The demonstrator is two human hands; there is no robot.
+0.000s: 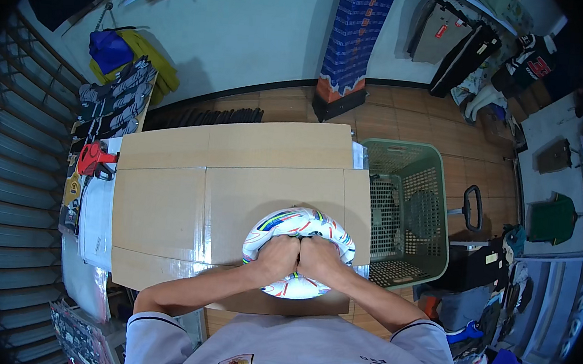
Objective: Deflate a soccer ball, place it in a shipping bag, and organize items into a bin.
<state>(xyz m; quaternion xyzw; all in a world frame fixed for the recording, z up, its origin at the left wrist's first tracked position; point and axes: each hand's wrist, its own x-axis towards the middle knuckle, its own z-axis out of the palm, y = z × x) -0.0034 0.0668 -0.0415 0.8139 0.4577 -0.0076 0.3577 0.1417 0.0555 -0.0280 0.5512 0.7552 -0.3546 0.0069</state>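
Observation:
A white ball [295, 223] with blue, red and yellow-green markings, looking dented in the middle, lies on a flattened cardboard sheet near its front right. My left hand [278, 256] is a closed fist pushed into the ball's hollow. Beside it, knuckles touching, my right hand [318, 257] presses into the same hollow, also as a fist. The fingertips of both hands are hidden, so whether they pinch the ball's skin does not show. The cardboard sheet [159, 207] covers the table under the ball.
A green plastic basket [442, 216] stands against the table's right side. A red tape dispenser [97, 159] lies at the left, near white plastic packets [95, 222]. Folded dark garments [130, 90] are behind it. A blue wrapped pillar [356, 37] rises beyond the table.

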